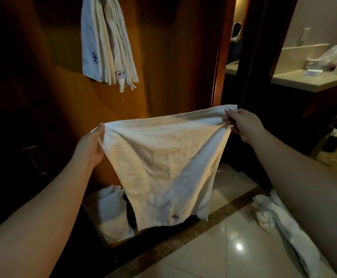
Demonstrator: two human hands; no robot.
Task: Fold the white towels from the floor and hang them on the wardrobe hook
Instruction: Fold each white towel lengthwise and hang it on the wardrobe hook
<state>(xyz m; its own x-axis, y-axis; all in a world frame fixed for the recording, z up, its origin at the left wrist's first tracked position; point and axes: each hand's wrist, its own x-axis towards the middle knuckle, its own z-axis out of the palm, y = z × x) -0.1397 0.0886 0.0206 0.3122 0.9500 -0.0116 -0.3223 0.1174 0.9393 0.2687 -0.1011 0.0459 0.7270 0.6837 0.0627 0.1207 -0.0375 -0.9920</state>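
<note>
A white towel (pixel 163 163) hangs spread in the air in front of the wooden wardrobe (pixel 173 57). My left hand (pixel 90 146) pinches its upper left corner and my right hand (pixel 242 123) pinches its upper right corner. A small dark embroidered mark shows near its lower edge. Several folded white towels (pixel 108 45) with blue flower marks hang high on the wardrobe; the hook itself is hidden. More white towels lie on the floor: a crumpled pile (pixel 113 213) behind the held one and a long one (pixel 280 223) at the right.
Glossy floor tiles (pixel 234 247) with a dark border strip run below. A wardrobe handle (pixel 34 159) is at the left. At the right stands a counter (pixel 312 79) with small items, next to a dark door frame (pixel 254 57).
</note>
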